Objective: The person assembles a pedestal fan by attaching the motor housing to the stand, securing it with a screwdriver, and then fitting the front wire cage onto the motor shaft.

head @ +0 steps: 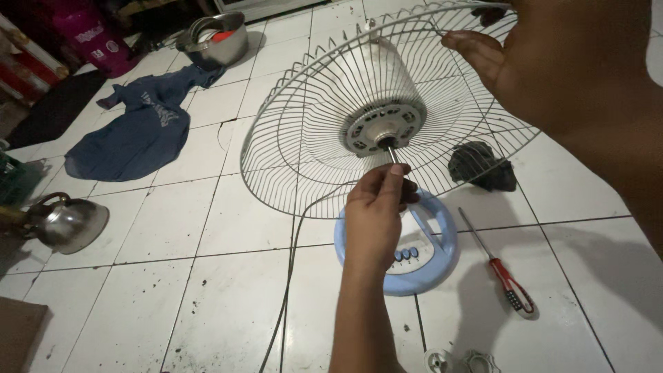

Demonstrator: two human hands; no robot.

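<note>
A white wire fan grille (290, 138) with its motor housing (387, 90) tilts above the tiled floor. A thin metal shaft (391, 150) sticks out of the motor's round front plate. My left hand (376, 214) reaches up from below, its fingertips pinched on the end of that shaft. Close to the camera, my right hand (552, 62) grips the grille's upper right rim, with fingers lying across the wires. The fan's round pale blue base (442, 266) with a row of buttons rests on the floor under my left hand.
A red-handled screwdriver (507, 280) lies right of the base, and a black rag (481, 166) sits behind the grille. The power cord (289, 276) trails toward me. White plastic nuts (456, 360) lie at the bottom edge. A blue garment (135, 131), steel pot (215, 38) and kettle (65, 224) sit left.
</note>
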